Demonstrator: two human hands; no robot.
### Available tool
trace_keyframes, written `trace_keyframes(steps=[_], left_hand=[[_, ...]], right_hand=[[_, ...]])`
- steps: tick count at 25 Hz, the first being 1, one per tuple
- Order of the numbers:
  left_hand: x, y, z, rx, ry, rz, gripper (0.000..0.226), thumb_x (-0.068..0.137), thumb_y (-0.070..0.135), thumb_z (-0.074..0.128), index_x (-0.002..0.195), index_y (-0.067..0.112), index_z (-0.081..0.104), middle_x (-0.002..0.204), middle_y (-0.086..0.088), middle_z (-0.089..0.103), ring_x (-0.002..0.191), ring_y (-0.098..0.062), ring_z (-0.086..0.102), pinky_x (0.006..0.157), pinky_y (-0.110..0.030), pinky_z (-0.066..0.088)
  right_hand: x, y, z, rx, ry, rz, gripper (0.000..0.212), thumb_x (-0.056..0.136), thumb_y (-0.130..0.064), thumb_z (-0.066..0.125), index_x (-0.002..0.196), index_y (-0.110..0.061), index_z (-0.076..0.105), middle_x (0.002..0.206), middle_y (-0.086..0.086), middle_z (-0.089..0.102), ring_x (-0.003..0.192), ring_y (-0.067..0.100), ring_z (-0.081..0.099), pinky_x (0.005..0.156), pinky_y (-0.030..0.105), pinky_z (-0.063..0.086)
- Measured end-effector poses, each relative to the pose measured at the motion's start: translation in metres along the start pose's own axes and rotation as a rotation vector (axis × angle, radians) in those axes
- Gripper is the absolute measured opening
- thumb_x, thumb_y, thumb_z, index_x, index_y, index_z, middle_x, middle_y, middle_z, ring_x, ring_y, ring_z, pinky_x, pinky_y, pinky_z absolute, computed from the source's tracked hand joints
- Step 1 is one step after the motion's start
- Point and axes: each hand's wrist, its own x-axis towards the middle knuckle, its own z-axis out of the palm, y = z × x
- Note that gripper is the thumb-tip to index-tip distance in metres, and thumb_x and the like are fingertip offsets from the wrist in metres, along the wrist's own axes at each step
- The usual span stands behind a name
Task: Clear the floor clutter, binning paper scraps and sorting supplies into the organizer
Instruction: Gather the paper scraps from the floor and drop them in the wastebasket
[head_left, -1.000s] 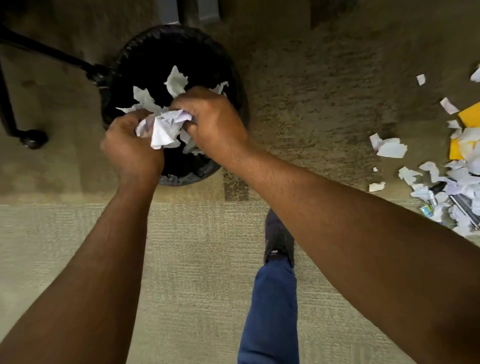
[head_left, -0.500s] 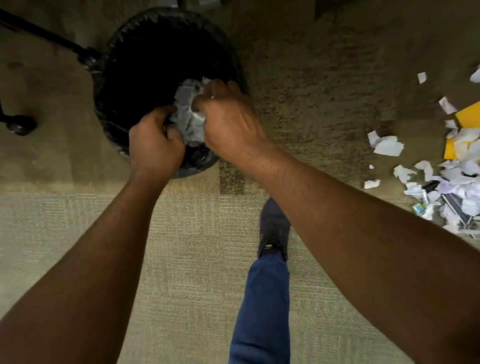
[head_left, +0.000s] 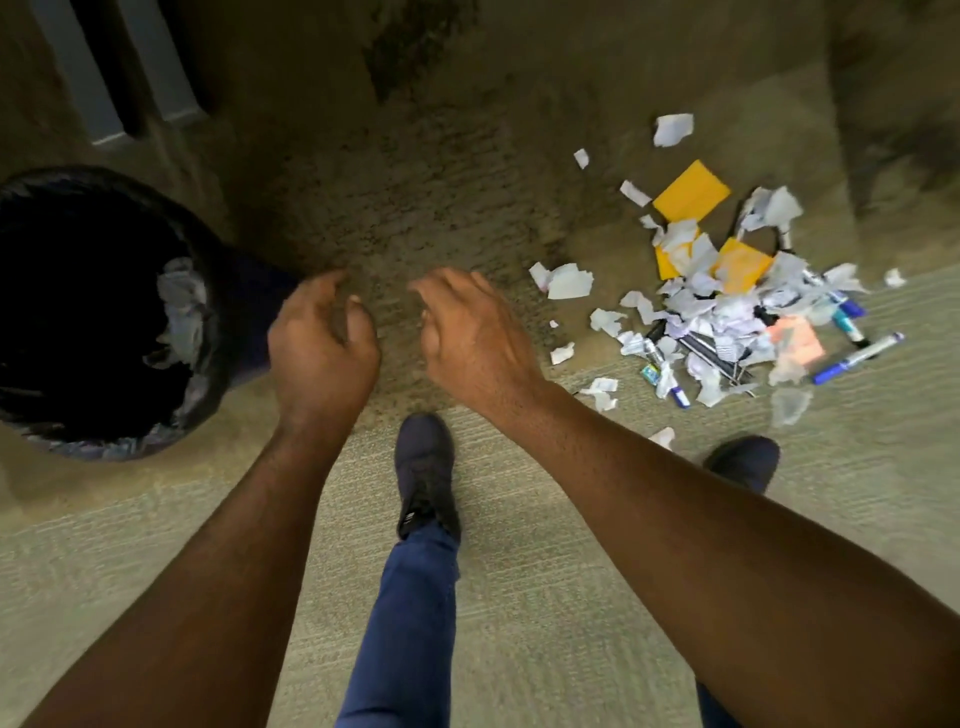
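Observation:
A black bin (head_left: 62, 431) lined with a dark bag stands at the left, with crumpled white paper (head_left: 182, 312) lying inside it. My left hand (head_left: 319, 348) and my right hand (head_left: 470, 338) hover over the carpet just right of the bin, both empty with fingers loosely curled and apart. At the right lies a heap of torn white paper scraps (head_left: 696, 306) mixed with yellow sticky pads (head_left: 691, 191), an orange pad (head_left: 797, 340) and several markers (head_left: 857, 357).
My dark shoes (head_left: 423, 467) stand on the carpet between the bin and the heap. Loose scraps (head_left: 569, 280) trail from the heap toward my hands. Grey furniture legs (head_left: 98, 83) rise at the top left.
Both hands let go of the crumpled paper into the bin and drew out to its right, now empty. My view swung right, bringing the whole heap into sight.

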Motion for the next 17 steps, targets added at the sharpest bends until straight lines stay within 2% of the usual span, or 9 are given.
trace_keyframes(steps=[3, 6, 8, 12, 15, 17], left_hand=[[-0.017, 0.046, 0.038, 0.015, -0.136, 0.029, 0.032, 0.091, 0.023, 0.054, 0.120, 0.013, 0.062, 0.113, -0.010, 0.067, 0.092, -0.032, 0.065, 0.085, -0.037, 0.052], [-0.029, 0.075, 0.075, 0.088, -0.299, 0.015, 0.034, 0.089, 0.023, 0.057, 0.122, 0.014, 0.061, 0.104, -0.015, 0.069, 0.089, -0.033, 0.065, 0.081, -0.032, 0.049], [-0.037, 0.091, 0.099, 0.145, -0.385, -0.008, 0.038, 0.088, 0.024, 0.059, 0.126, 0.017, 0.059, 0.106, -0.016, 0.069, 0.094, -0.032, 0.064, 0.082, -0.028, 0.045], [-0.055, 0.119, 0.135, 0.184, -0.463, 0.020, 0.041, 0.089, 0.024, 0.058, 0.129, 0.017, 0.057, 0.109, -0.017, 0.068, 0.091, -0.031, 0.065, 0.084, -0.030, 0.049], [-0.068, 0.137, 0.148, 0.229, -0.493, 0.099, 0.041, 0.089, 0.025, 0.059, 0.130, 0.017, 0.057, 0.123, -0.013, 0.064, 0.097, -0.029, 0.064, 0.088, -0.029, 0.046], [-0.075, 0.153, 0.158, 0.242, -0.516, 0.100, 0.041, 0.089, 0.025, 0.059, 0.130, 0.018, 0.057, 0.121, -0.013, 0.064, 0.090, -0.029, 0.065, 0.085, -0.029, 0.046]], right_hand=[[-0.027, 0.053, -0.031, -0.039, -0.003, 0.113, 0.032, 0.087, -0.012, 0.054, 0.118, -0.011, 0.058, 0.114, 0.006, 0.060, 0.106, 0.024, 0.051, 0.089, 0.039, 0.045], [-0.055, 0.098, -0.050, -0.058, -0.044, 0.217, 0.034, 0.087, -0.015, 0.055, 0.121, -0.013, 0.056, 0.119, 0.006, 0.059, 0.111, 0.024, 0.049, 0.092, 0.036, 0.043], [-0.075, 0.127, -0.060, -0.060, -0.065, 0.266, 0.036, 0.087, -0.016, 0.055, 0.123, -0.014, 0.056, 0.119, 0.006, 0.059, 0.111, 0.024, 0.049, 0.092, 0.036, 0.042], [-0.116, 0.178, -0.071, -0.020, -0.085, 0.363, 0.037, 0.087, -0.017, 0.054, 0.124, -0.013, 0.053, 0.119, 0.008, 0.058, 0.111, 0.028, 0.048, 0.090, 0.038, 0.045], [-0.140, 0.203, -0.081, 0.014, -0.101, 0.417, 0.039, 0.089, -0.021, 0.054, 0.127, -0.013, 0.051, 0.123, 0.009, 0.056, 0.113, 0.028, 0.047, 0.090, 0.039, 0.046], [-0.150, 0.217, -0.091, 0.022, -0.115, 0.432, 0.042, 0.090, -0.025, 0.055, 0.131, -0.014, 0.047, 0.126, 0.009, 0.054, 0.115, 0.028, 0.046, 0.090, 0.039, 0.044]])
